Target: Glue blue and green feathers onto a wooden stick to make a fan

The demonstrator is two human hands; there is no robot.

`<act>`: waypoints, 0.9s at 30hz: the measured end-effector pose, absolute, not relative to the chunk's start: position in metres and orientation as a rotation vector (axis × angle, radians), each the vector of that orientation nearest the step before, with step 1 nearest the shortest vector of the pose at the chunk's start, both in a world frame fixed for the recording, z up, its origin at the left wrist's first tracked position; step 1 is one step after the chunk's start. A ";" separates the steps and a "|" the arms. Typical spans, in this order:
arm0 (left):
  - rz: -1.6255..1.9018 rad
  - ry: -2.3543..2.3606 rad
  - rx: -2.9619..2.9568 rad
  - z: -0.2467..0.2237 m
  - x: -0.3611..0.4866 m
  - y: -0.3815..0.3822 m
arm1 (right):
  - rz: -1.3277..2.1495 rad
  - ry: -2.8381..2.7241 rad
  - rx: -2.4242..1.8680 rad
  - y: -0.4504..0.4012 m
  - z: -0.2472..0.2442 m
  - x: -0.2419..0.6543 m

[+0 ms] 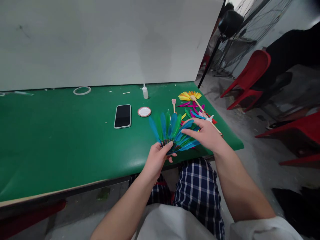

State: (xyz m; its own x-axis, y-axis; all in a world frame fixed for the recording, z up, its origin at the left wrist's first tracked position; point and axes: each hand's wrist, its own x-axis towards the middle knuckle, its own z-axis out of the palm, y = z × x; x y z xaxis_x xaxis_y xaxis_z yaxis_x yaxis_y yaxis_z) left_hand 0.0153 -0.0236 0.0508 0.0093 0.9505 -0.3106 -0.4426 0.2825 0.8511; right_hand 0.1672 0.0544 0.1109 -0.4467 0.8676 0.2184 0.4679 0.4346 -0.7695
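Dim and flat overall, cool grey in tone. Palest at the upper right, along the wall (293,16); sunk into near-black in the lower right corner. Dulled to grey across the upright panel (75,40), with a broad, soft-edged shadow right of centre. Faintly glossed along the near edge of the counter (75,143). Stretched and slanted toward the right side, notably at the red chairs (255,71). Fairly crisp around the phone (122,116), smeared in finest detail among the blue-green feathers (163,124).

phone (122,116) left of disc (144,111) | bottle (145,93) behind disc | feather fan (172,126) front-right of disc
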 end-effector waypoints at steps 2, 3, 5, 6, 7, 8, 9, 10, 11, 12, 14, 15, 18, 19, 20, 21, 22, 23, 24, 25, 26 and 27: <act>1.205 1.041 0.614 0.051 0.015 -0.023 | 0.867 -2.076 -1.123 0.055 0.111 0.168; 1.206 1.040 0.615 0.050 0.016 -0.023 | 0.878 -2.076 -1.123 0.055 0.111 0.168; 1.206 1.046 0.629 0.049 0.016 -0.023 | 0.889 -2.073 -1.134 0.055 0.110 0.168; 1.207 1.052 0.641 0.049 0.016 -0.023 | 0.890 -2.076 -1.150 0.055 0.110 0.168; 1.207 1.059 0.655 0.049 0.016 -0.024 | 0.885 -2.082 -1.167 0.056 0.110 0.168; 1.205 1.067 0.668 0.049 0.016 -0.024 | 0.873 -2.091 -1.183 0.056 0.109 0.168; 1.203 1.075 0.679 0.049 0.016 -0.025 | 0.854 -2.098 -1.195 0.056 0.109 0.168; 1.200 1.084 0.686 0.049 0.016 -0.025 | 0.831 -2.102 -1.201 0.057 0.109 0.168; 1.192 1.090 0.689 0.050 0.016 -0.026 | 0.810 -2.102 -1.201 0.057 0.109 0.168; 1.182 1.093 0.691 0.050 0.016 -0.026 | 0.798 -2.098 -1.198 0.058 0.109 0.168; 1.161 1.089 0.700 0.050 0.015 -0.027 | 0.827 -2.090 -1.196 0.058 0.108 0.169; 1.148 1.086 0.707 0.049 0.014 -0.027 | 0.861 -2.084 -1.201 0.059 0.108 0.170; 1.109 1.077 0.730 0.048 0.013 -0.027 | 0.977 -2.062 -1.229 0.060 0.107 0.171; 1.095 1.073 0.736 0.048 0.013 -0.027 | 1.011 -2.048 -1.234 0.061 0.106 0.172; 1.088 1.072 0.740 0.049 0.013 -0.027 | 1.041 -2.035 -1.233 0.061 0.105 0.172; 1.086 1.071 0.741 0.049 0.013 -0.027 | 1.067 -2.022 -1.227 0.061 0.105 0.171; 1.085 1.071 0.741 0.049 0.014 -0.027 | 1.088 -2.010 -1.219 0.061 0.104 0.171; 1.087 1.074 0.738 0.050 0.015 -0.027 | 1.099 -2.000 -1.215 0.061 0.104 0.170; 1.089 1.078 0.734 0.050 0.015 -0.027 | 1.101 -1.996 -1.213 0.061 0.103 0.170; 1.092 1.082 0.729 0.051 0.016 -0.026 | 1.100 -1.995 -1.211 0.061 0.103 0.170; 1.094 1.085 0.725 0.051 0.017 -0.026 | 1.098 -1.994 -1.207 0.061 0.103 0.169; 1.095 1.088 0.724 0.051 0.017 -0.026 | 1.098 -1.993 -1.204 0.061 0.102 0.169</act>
